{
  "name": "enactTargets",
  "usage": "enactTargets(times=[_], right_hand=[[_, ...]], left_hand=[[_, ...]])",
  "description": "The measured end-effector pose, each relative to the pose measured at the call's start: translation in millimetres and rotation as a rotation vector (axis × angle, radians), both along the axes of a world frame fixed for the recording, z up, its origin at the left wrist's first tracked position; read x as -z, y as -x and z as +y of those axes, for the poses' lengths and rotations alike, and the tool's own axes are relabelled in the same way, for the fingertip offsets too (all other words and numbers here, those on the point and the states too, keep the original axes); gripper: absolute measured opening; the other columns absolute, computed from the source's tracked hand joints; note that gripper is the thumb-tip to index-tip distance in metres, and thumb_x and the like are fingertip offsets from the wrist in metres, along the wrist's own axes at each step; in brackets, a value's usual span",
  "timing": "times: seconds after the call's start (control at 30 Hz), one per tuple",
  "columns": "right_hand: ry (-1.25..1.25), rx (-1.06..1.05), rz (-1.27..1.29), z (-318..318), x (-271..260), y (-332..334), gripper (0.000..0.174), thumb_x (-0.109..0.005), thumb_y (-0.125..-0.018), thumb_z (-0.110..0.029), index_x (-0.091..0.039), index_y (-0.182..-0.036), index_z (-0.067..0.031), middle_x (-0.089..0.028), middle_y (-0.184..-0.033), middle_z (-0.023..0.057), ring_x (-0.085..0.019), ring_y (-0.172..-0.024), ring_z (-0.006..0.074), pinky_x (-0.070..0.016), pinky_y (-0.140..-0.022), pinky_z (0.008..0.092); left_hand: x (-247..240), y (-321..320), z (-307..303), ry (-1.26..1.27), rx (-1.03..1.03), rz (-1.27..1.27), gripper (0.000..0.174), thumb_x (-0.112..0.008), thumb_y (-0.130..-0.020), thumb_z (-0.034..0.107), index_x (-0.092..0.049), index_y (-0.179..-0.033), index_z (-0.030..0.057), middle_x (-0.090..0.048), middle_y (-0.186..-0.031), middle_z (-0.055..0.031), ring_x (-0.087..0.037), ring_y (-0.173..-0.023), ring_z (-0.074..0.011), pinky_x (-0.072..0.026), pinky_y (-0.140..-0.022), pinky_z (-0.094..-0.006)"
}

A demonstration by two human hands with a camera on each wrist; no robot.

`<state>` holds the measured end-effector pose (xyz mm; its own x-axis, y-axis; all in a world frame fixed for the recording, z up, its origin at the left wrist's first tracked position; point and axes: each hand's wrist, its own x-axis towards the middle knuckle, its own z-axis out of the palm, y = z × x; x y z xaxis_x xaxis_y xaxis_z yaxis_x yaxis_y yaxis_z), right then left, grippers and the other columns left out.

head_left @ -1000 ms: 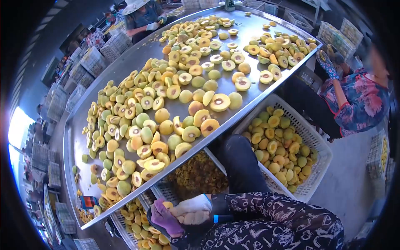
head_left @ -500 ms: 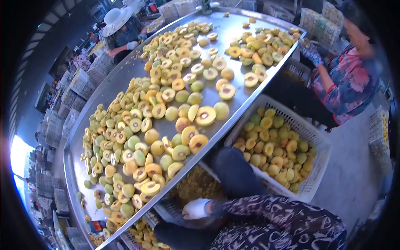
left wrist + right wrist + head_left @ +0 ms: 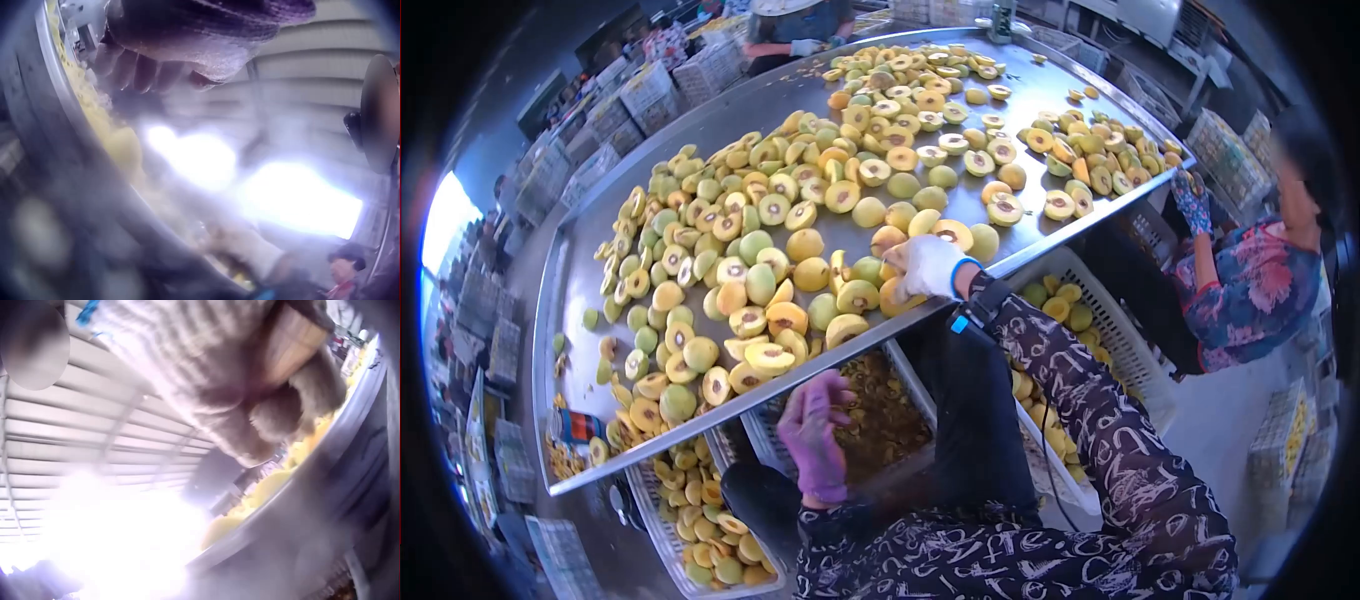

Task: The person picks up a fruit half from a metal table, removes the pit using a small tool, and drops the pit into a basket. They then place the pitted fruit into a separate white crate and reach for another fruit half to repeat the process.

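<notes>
Above the bin of brown scraps (image 3: 885, 415), my left hand (image 3: 815, 430) in a purple glove is raised with loosely bent fingers and no visible object in them. In the left wrist view its fingertips hang down from the glove (image 3: 194, 37). My right hand (image 3: 932, 268), white-gloved, reaches over the metal table's near edge and touches halved yellow-green fruit (image 3: 895, 297). The right wrist view shows a wooden handle (image 3: 297, 347) gripped in that glove (image 3: 206, 356); the tool's far end is hidden. Many fruit halves (image 3: 770, 210) spread across the table, some with pits.
The metal table's raised rim (image 3: 700, 425) runs diagonally before me. Fruit-filled crates stand below at left (image 3: 725, 565) and right (image 3: 1165, 410). A person in a floral top (image 3: 1250, 290) sits at right, another (image 3: 795, 30) stands across. A small red-blue object (image 3: 580, 427) lies at the left corner.
My hands were together over my lap around a piece of fruit; they are now apart. The right has moved forward to the table fruit, while the left is raised near the scrap bin. The head view has shifted.
</notes>
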<state>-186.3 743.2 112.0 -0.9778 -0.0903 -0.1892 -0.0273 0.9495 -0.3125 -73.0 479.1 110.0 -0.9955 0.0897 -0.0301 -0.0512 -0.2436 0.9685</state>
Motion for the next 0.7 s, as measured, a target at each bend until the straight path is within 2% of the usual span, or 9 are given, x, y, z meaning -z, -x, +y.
enactTargets(times=[0.03, 0.13, 0.3, 0.4, 0.47, 0.53, 0.6, 0.63, 0.7], right_hand=[[0.203, 0.054, 0.078, -5.0, -15.7, -7.8, 0.052, -0.079, -0.057, -0.037, -0.063, -0.093, -0.0022, -0.066, -0.078, 0.0144, -0.065, -0.077, 0.0312, -0.0496, -0.069, 0.0372], [0.753, 0.35, -0.078, -30.8, -49.0, -29.0, 0.04, -0.082, -0.063, -0.033, -0.056, -0.078, -0.0062, -0.055, -0.06, 0.0064, -0.054, -0.047, 0.0172, -0.0423, -0.044, 0.0314], [1.11, 0.165, -0.247, -85.4, -53.9, -56.6, 0.038, -0.068, -0.081, -0.044, -0.063, -0.083, -0.006, -0.051, -0.049, 0.0001, -0.044, -0.033, 0.0079, -0.0306, -0.03, 0.0209], [1.16, 0.185, -0.207, -119.2, -58.6, -73.4, 0.044, -0.064, -0.083, -0.047, -0.06, -0.08, -0.0037, -0.051, -0.049, 0.0015, -0.048, -0.034, 0.0106, -0.0337, -0.03, 0.0218], [1.147, 0.398, -0.237, -127.5, -55.7, -76.4, 0.042, -0.061, -0.086, -0.046, -0.058, -0.082, -0.0041, -0.053, -0.05, 0.0027, -0.049, -0.034, 0.0107, -0.0338, -0.03, 0.0216], [1.211, 0.345, -0.128, -135.9, -39.1, -84.5, 0.033, -0.06, -0.089, -0.038, -0.056, -0.091, -0.0056, -0.058, -0.058, 0.0089, -0.053, -0.039, 0.0194, -0.0403, -0.036, 0.0314], [0.77, 0.066, 0.411, -150.0, -25.6, -103.1, 0.031, -0.057, -0.092, -0.036, -0.056, -0.091, -0.0057, -0.061, -0.066, 0.0158, -0.059, -0.053, 0.032, -0.0476, -0.051, 0.0401], [0.719, -0.001, 0.344, -158.5, -30.2, -115.1, 0.028, -0.056, -0.092, -0.033, -0.056, -0.092, -0.0055, -0.062, -0.074, 0.0197, -0.06, -0.068, 0.0391, -0.0481, -0.064, 0.0451], [0.549, -0.065, 0.276, -174.1, -36.1, -131.3, 0.029, -0.054, -0.091, -0.037, -0.055, -0.091, -0.0075, -0.062, -0.075, 0.0166, -0.063, -0.068, 0.0362, -0.0493, -0.06, 0.0438]], left_hand=[[3.6, -0.6, 0.7, -0.008, -0.028, 0.002, 0.027, -0.053, -0.097, 0.022, -0.065, -0.104, -0.0012, -0.067, -0.089, -0.0064, -0.062, -0.075, -0.0095, -0.0423, -0.052, -0.017], [16.6, 0.5, -7.0, -0.028, 0.102, -0.16, 0.045, -0.042, -0.099, 0.038, -0.059, -0.112, -0.0012, -0.066, -0.096, -0.0109, -0.063, -0.073, -0.0133, -0.0394, -0.046, -0.0179], [-14.0, 25.4, -2.6, -0.216, 0.217, -0.161, 0.06, -0.032, -0.098, 0.053, -0.048, -0.126, 0.0024, -0.061, -0.11, -0.0115, -0.061, -0.072, -0.0122, -0.034, -0.043, -0.0184], [-6.1, 33.1, -22.9, -0.233, 0.304, -0.151, 0.054, -0.032, -0.098, 0.052, -0.051, -0.121, 0.0067, -0.065, -0.101, -0.0062, -0.061, -0.069, -0.0129, -0.0336, -0.043, -0.0201], [-2.3, 30.8, -32.1, -0.261, 0.096, -0.195, 0.049, -0.034, -0.098, 0.05, -0.053, -0.118, 0.009, -0.066, -0.095, -0.0041, -0.06, -0.067, -0.0117, -0.0341, -0.044, -0.0205], [-2.2, 25.8, -40.1, -0.298, 0.036, -0.199, 0.045, -0.037, -0.098, 0.047, -0.053, -0.118, 0.01, -0.066, -0.097, -0.0039, -0.059, -0.068, -0.0111, -0.0359, -0.046, -0.021], [-1.8, 19.7, -43.8, -0.291, -0.083, -0.186, 0.047, -0.04, -0.097, 0.046, -0.054, -0.118, 0.0063, -0.064, -0.096, -0.0047, -0.056, -0.065, -0.0066, -0.0359, -0.047, -0.0194], [6.2, 21.4, -43.0, -0.403, -0.102, -0.106, 0.049, -0.041, -0.097, 0.047, -0.054, -0.116, 0.0028, -0.062, -0.1, -0.0067, -0.058, -0.076, -0.0118, -0.0463, -0.063, -0.0239], [12.2, 17.2, -48.8, -0.219, -0.112, 0.003, 0.05, -0.04, -0.098, 0.046, -0.053, -0.115, 0.0011, -0.061, -0.101, -0.0079, -0.058, -0.081, -0.0136, -0.0468, -0.071, -0.026]])
